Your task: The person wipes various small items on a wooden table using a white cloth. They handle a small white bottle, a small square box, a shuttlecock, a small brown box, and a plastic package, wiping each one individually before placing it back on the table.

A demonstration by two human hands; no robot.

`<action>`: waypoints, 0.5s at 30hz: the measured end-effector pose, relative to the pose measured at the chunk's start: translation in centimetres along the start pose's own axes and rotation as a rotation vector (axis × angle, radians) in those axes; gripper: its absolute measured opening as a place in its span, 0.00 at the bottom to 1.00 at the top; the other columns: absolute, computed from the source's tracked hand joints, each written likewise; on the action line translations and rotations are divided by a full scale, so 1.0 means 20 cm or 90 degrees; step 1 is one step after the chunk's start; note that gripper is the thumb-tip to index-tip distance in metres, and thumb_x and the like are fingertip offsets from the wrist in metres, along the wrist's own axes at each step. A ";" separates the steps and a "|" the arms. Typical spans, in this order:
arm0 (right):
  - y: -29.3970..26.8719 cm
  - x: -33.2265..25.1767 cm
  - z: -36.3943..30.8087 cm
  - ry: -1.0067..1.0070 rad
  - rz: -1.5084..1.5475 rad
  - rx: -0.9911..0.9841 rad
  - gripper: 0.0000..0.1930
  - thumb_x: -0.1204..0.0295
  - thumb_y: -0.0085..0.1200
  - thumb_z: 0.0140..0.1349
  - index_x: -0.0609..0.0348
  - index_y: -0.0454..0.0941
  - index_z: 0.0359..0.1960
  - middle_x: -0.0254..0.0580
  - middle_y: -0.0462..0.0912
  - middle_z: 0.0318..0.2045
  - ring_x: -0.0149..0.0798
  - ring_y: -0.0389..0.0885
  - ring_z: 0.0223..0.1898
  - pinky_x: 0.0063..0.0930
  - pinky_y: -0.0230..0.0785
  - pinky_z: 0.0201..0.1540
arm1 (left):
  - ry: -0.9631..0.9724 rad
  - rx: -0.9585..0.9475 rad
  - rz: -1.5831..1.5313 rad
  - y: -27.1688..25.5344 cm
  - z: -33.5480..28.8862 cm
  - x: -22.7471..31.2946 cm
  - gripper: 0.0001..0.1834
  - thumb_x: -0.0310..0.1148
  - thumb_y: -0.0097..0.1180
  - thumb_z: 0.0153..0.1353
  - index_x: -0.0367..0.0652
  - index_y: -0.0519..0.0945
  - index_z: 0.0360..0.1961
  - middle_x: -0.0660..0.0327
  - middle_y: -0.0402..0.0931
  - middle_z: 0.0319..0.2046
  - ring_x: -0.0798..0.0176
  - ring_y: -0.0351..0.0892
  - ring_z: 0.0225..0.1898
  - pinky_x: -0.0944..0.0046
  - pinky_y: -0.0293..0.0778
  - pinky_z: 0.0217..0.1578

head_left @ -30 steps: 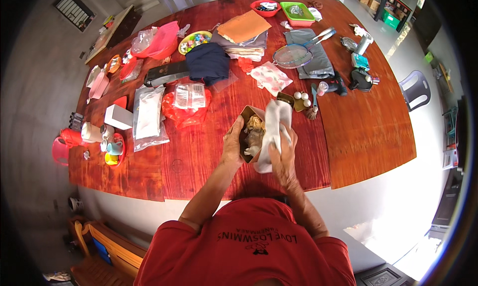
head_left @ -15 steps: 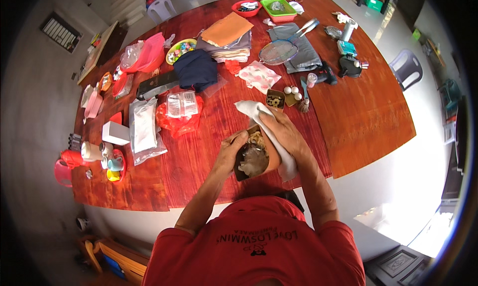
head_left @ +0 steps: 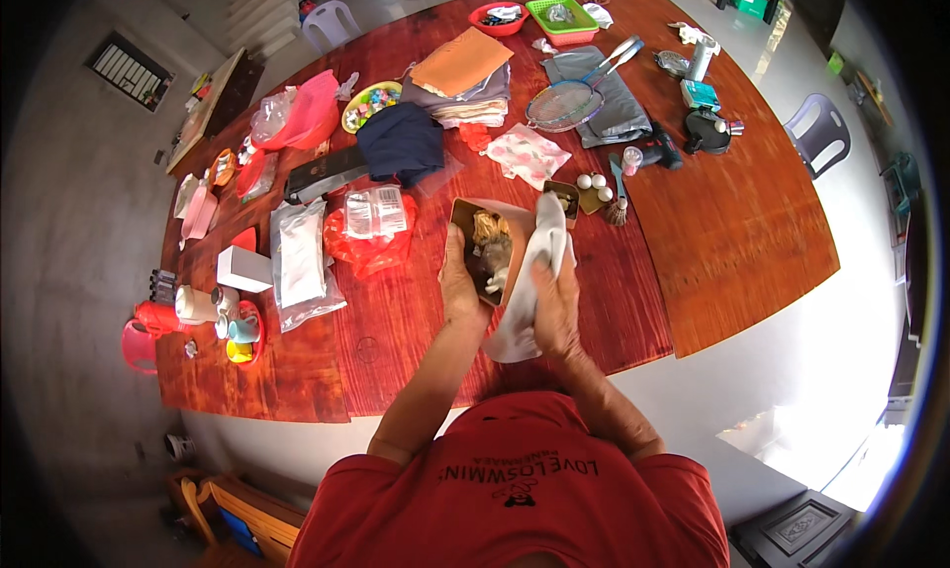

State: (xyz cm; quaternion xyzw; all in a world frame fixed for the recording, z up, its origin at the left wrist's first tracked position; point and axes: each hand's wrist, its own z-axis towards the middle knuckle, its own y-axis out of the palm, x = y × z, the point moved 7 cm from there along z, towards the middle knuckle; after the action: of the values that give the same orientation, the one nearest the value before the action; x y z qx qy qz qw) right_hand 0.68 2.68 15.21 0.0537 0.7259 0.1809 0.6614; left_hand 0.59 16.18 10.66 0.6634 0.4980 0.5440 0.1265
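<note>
Over the near middle of the table I hold a tan open-topped box (head_left: 519, 237), tilted so its inside shows. Crumpled brownish and clear stuff (head_left: 489, 234) lies in it; its kind is hard to make out. My left hand (head_left: 460, 286) is closed around the box's left side. A white cloth (head_left: 520, 323) is gripped in my right hand (head_left: 557, 309), pressed along the box's right outer wall. Just beyond the cloth stands a small dark box (head_left: 564, 194), partly covered by it.
White balls (head_left: 598, 182), a brush (head_left: 617, 210) and a power drill (head_left: 660, 148) lie to the right. Badminton rackets (head_left: 564, 105) rest farther back. At left are a red plastic bag (head_left: 358, 253), a packaged white item (head_left: 300, 256) and a white box (head_left: 244, 268).
The box has moved farther from my body and turned in my hands. The white cloth has swung from the far corner down along its right side, with my right hand lower.
</note>
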 end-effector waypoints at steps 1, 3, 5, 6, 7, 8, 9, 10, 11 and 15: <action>0.00 0.03 -0.02 -0.070 -0.065 0.007 0.32 0.60 0.43 0.66 0.64 0.48 0.65 0.51 0.61 0.58 0.44 0.61 0.57 0.35 0.54 0.59 | 0.015 -0.018 0.014 0.02 0.01 0.00 0.26 0.52 0.52 0.61 0.43 0.72 0.51 0.60 0.75 0.45 0.60 0.77 0.43 0.58 0.74 0.46; -0.02 0.13 -0.06 -0.166 -0.158 0.062 0.36 0.62 0.51 0.61 0.64 0.48 0.65 0.60 0.56 0.59 0.54 0.57 0.60 0.43 0.50 0.62 | 0.074 0.001 0.094 0.04 0.00 0.02 0.27 0.54 0.49 0.62 0.43 0.72 0.51 0.59 0.74 0.46 0.59 0.76 0.44 0.58 0.74 0.47; -0.02 0.14 -0.06 -0.185 -0.145 0.056 0.39 0.63 0.56 0.57 0.64 0.50 0.65 0.61 0.58 0.58 0.57 0.58 0.59 0.45 0.52 0.60 | 0.072 0.011 0.088 0.04 -0.02 -0.01 0.26 0.53 0.48 0.62 0.42 0.72 0.51 0.59 0.75 0.45 0.59 0.76 0.44 0.58 0.74 0.46; -0.04 0.12 -0.04 -0.198 -0.170 0.039 0.40 0.64 0.58 0.55 0.64 0.50 0.65 0.61 0.59 0.57 0.57 0.60 0.58 0.45 0.54 0.59 | 0.072 0.018 0.084 0.03 -0.03 -0.02 0.26 0.53 0.48 0.63 0.42 0.72 0.50 0.59 0.75 0.45 0.60 0.76 0.43 0.58 0.74 0.46; -0.06 0.09 -0.02 -0.209 -0.197 0.023 0.41 0.64 0.60 0.53 0.64 0.51 0.65 0.61 0.60 0.57 0.57 0.61 0.57 0.45 0.56 0.58 | 0.100 0.027 0.104 0.02 -0.03 -0.02 0.26 0.53 0.48 0.63 0.43 0.71 0.51 0.59 0.74 0.46 0.60 0.76 0.44 0.58 0.75 0.45; -0.08 0.04 0.01 -0.227 -0.216 0.034 0.39 0.69 0.61 0.50 0.62 0.56 0.63 0.58 0.65 0.54 0.51 0.68 0.53 0.42 0.63 0.53 | 0.112 0.025 0.121 0.01 -0.04 -0.03 0.27 0.53 0.48 0.62 0.44 0.70 0.52 0.59 0.74 0.46 0.60 0.76 0.44 0.58 0.75 0.45; -0.09 0.00 0.04 -0.197 -0.210 0.008 0.36 0.71 0.59 0.50 0.61 0.58 0.62 0.57 0.67 0.52 0.48 0.69 0.51 0.39 0.65 0.51 | 0.120 0.022 0.139 0.06 -0.09 -0.03 0.27 0.53 0.49 0.62 0.45 0.69 0.53 0.60 0.74 0.46 0.60 0.76 0.44 0.58 0.75 0.45; -0.11 -0.03 0.06 -0.169 -0.202 -0.017 0.34 0.73 0.58 0.49 0.60 0.61 0.61 0.55 0.69 0.51 0.46 0.71 0.49 0.36 0.67 0.49 | 0.128 0.017 0.157 0.11 -0.13 -0.01 0.27 0.54 0.49 0.62 0.46 0.68 0.55 0.60 0.73 0.47 0.60 0.76 0.44 0.58 0.75 0.45; -0.12 -0.08 0.08 -0.143 -0.188 -0.017 0.30 0.75 0.56 0.49 0.60 0.65 0.57 0.46 0.71 0.44 0.38 0.72 0.43 0.31 0.67 0.45 | 0.075 0.005 0.222 0.14 -0.19 0.00 0.29 0.54 0.52 0.59 0.50 0.65 0.57 0.60 0.73 0.47 0.60 0.75 0.46 0.56 0.73 0.47; -0.16 -0.19 0.15 -0.116 -0.135 -0.084 0.21 0.77 0.51 0.49 0.62 0.73 0.49 0.28 0.69 0.27 0.24 0.67 0.29 0.20 0.60 0.29 | 0.078 -0.063 0.362 0.13 -0.12 0.22 0.33 0.52 0.58 0.54 0.44 0.67 0.56 0.61 0.73 0.45 0.62 0.74 0.46 0.57 0.69 0.47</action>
State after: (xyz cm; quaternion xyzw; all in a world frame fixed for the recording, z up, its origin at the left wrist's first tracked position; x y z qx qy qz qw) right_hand 4.64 -0.88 17.58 -0.0508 0.6510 0.1514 0.7421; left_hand -0.40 17.56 15.94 0.7351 0.2718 0.6204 -0.0289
